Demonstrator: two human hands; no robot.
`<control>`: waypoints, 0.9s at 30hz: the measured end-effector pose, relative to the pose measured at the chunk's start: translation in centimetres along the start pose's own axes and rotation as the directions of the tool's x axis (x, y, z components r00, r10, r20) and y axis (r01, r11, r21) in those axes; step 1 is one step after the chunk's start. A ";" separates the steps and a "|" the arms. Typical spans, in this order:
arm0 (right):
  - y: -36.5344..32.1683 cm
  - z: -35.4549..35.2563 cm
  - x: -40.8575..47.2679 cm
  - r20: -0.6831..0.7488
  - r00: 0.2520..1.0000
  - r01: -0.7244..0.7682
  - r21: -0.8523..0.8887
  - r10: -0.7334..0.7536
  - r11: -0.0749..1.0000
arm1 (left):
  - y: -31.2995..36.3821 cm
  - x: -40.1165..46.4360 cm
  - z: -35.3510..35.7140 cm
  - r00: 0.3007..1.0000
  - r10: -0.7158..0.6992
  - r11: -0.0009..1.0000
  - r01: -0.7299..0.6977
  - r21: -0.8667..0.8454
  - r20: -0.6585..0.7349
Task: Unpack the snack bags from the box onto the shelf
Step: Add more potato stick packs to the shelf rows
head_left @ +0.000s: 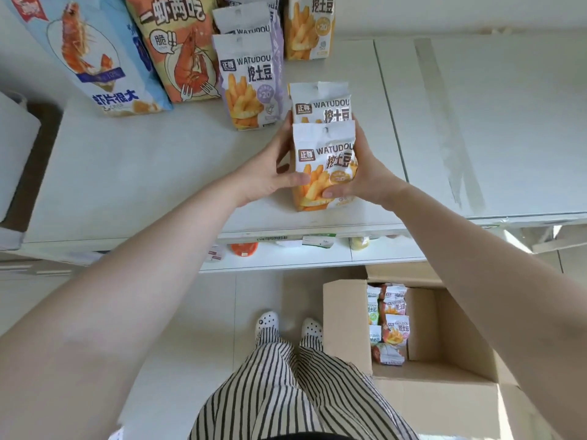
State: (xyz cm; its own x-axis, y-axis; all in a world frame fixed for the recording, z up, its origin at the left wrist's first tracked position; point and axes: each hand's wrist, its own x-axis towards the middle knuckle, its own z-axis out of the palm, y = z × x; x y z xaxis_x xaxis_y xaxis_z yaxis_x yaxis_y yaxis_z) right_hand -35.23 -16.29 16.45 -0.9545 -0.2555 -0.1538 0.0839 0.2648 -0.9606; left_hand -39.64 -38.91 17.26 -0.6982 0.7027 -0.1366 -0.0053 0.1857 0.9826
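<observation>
Head cam: both hands, left hand (268, 176) and right hand (365, 176), grip two orange fry bags (324, 154) on the shelf (143, 173); three similar bags behind, two shrimp-chip bags (127, 52) left, box (444, 328) below.

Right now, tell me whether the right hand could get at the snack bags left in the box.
Probably not yet: the right hand grips the orange fries bags on the shelf. The box lies open below, bags uncovered, so once freed it looks reachable.

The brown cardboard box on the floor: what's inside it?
The open brown cardboard box holds small fry snack bags stacked along its left wall; the rest shows bare cardboard. Whatever lies beneath those bags is covered.
</observation>
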 end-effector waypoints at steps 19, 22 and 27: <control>0.3 1.2 0.4 -0.196 0.979 0.038 -0.058 -0.049 0.998 | 2.3 1.6 -0.5 0.915 0.242 0.919 -0.110 0.378 -0.322; 0.1 0.9 0.5 -0.164 0.985 0.042 -0.060 -0.052 0.997 | 3.4 2.3 -0.9 0.888 0.339 0.854 -0.154 0.496 -0.309; -0.2 0.9 0.5 -0.117 0.991 0.065 -0.032 -0.068 0.997 | 5.9 4.1 -1.4 0.920 0.284 0.696 -0.004 0.718 -0.270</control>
State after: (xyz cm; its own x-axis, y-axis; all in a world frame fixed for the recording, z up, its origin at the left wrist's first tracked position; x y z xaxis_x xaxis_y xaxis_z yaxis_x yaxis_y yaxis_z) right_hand -35.49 -17.29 16.33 -0.9849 -0.1623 -0.0596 0.0124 0.2776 -0.9606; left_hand -43.52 -35.86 22.69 -0.8371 0.5140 0.1872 0.5133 0.6195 0.5939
